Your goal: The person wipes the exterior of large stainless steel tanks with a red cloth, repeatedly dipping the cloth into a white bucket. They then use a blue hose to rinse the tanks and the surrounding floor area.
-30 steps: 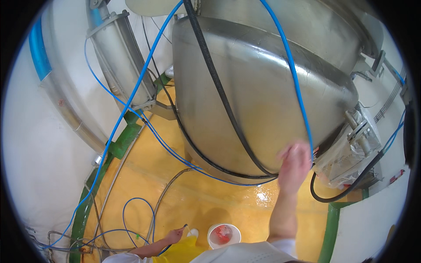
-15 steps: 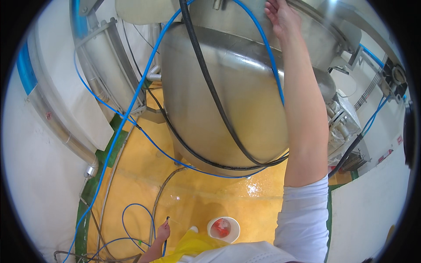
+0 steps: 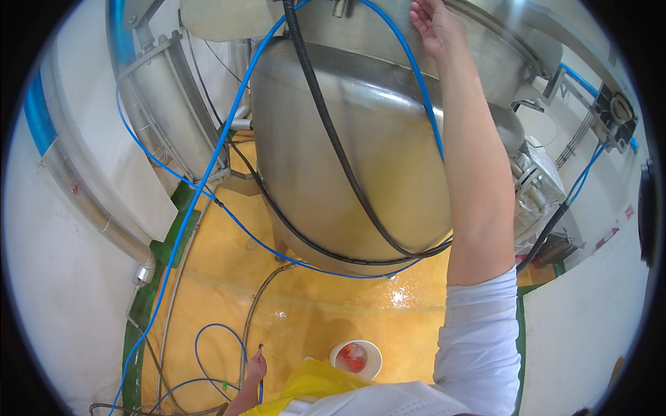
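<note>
A big stainless steel kettle [image 3: 361, 139] fills the upper middle of the view, with a black hose [image 3: 326, 125] and a blue hose [image 3: 416, 76] draped over it. My right hand [image 3: 433, 24] reaches up, fingers apart, touching the kettle's upper rim beside the blue hose. My left hand [image 3: 255, 365] is low at the bottom edge, its fingers closed on a thin blue hose [image 3: 260, 388] that hangs down by my yellow apron [image 3: 312, 385].
The floor [image 3: 222, 291] is wet yellow with a green curb [image 3: 149, 291] on the left. A small white tub [image 3: 355, 358] with something red inside stands near my feet. Loose blue and grey hoses [image 3: 201, 347] coil on the floor. A steel frame [image 3: 163, 104] stands at left.
My right hand rose from the kettle's lower side up to its top rim, and the view tilted upward. My left hand stayed low with the blue hose.
</note>
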{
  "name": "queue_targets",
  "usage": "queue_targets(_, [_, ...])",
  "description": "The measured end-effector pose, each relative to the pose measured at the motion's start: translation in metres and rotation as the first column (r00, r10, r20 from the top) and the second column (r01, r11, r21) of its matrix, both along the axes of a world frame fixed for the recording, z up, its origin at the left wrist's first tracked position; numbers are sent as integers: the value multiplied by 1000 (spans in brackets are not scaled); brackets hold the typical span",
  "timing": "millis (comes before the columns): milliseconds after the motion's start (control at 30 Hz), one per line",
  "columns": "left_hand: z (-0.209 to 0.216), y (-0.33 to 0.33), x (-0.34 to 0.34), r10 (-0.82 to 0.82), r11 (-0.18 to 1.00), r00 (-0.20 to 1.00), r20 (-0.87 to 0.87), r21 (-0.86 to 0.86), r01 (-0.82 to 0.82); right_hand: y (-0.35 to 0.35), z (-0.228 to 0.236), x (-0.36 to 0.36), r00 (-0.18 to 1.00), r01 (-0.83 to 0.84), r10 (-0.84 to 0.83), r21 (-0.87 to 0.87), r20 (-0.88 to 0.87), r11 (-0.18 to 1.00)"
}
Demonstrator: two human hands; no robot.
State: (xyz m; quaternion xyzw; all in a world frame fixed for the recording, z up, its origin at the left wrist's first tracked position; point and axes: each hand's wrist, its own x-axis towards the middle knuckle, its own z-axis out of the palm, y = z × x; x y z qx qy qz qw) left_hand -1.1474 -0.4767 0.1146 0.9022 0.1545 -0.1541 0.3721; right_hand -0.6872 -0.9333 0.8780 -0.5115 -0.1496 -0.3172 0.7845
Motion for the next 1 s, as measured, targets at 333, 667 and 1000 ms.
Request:
queue_targets(333, [-4,-1,8,17,996,1000,-10,-84,-18,-5,2,13,995,-93,93,24,-19,995])
queue_targets(667, [-5,9,5,31,999,999,-20,-21,-31,1,0,15,997,-68,68,38,22,997])
queue_targets(1000, [2,4,12,23,998,999,-33,-50,-25,0,2,15,999,-42,41,36,26,998])
